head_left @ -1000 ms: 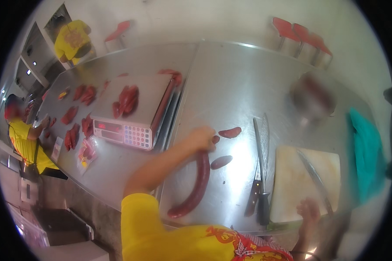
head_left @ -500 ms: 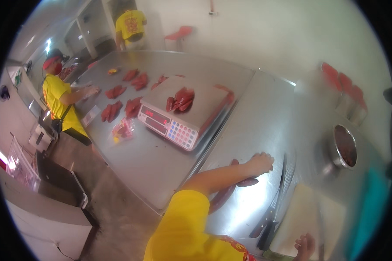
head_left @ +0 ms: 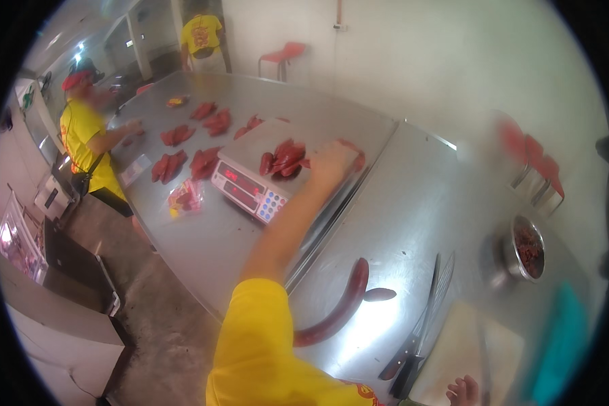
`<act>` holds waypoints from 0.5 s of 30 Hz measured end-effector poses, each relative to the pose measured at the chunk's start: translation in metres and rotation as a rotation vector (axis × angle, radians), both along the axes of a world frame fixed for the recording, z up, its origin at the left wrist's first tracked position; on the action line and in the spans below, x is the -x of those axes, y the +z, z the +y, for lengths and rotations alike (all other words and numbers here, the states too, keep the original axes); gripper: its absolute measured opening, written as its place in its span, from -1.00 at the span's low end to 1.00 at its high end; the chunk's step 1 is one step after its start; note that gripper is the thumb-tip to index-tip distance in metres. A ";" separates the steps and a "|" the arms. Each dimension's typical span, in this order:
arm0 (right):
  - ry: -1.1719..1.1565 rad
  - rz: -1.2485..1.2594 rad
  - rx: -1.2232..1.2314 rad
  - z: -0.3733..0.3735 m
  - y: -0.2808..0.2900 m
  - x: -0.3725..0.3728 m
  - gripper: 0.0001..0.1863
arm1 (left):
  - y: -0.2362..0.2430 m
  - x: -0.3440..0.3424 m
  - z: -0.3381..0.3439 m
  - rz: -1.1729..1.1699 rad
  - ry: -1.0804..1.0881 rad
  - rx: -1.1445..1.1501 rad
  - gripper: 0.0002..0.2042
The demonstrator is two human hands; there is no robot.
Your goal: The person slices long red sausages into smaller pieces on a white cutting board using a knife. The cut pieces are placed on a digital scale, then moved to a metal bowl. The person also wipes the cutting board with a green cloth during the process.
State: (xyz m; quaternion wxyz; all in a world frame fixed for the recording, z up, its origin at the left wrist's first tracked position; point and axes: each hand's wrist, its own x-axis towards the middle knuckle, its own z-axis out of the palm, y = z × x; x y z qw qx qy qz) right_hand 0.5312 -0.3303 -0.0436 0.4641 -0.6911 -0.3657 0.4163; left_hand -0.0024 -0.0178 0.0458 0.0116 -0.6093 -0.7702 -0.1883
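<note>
My left hand point(head_left: 331, 162) reaches over the weighing scale point(head_left: 243, 159), its fingers closed on what looks like a short red sausage piece point(head_left: 306, 164), partly hidden and blurred. Right beside it on the pan lies a small heap of dark red sausages point(head_left: 282, 160). Under my left arm, a long curved sausage point(head_left: 344, 308) rests on the steel table, with a short cut piece point(head_left: 379, 295) nearby. My right hand point(head_left: 462, 391) is at the lower edge over a pale cutting board point(head_left: 446, 345). Its fingers are loosely curled and apart, with a thin blade point(head_left: 485, 365) beside them.
Two knives point(head_left: 413, 345) lie left of the board. A metal bowl of dark meat point(head_left: 526, 247) stands to the right, near a teal object point(head_left: 563, 345). Sausage bunches point(head_left: 177, 135) and a plastic packet point(head_left: 185, 197) lie beyond the scale. Another person point(head_left: 88, 139) works at the left edge.
My left hand has moved from the sausages on the near table up and left to the scale pan. The long sausage and short piece are now uncovered. My right hand stays by the board.
</note>
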 end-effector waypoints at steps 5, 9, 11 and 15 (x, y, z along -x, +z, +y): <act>0.067 -0.026 -0.022 0.004 0.009 0.004 -0.54 | 0.015 -0.005 -0.004 0.067 0.128 0.060 -0.65; 0.079 -0.075 -0.026 -0.008 0.012 -0.030 -0.54 | -0.008 -0.049 0.012 0.138 -0.142 -0.021 -0.66; 0.061 -0.132 -0.008 -0.014 0.009 -0.066 -0.56 | -0.024 -0.079 -0.005 0.083 -0.285 -0.135 -0.67; -0.022 0.009 0.182 0.002 -0.001 -0.160 -0.56 | -0.039 -0.117 -0.071 -0.095 -0.503 -0.311 -0.69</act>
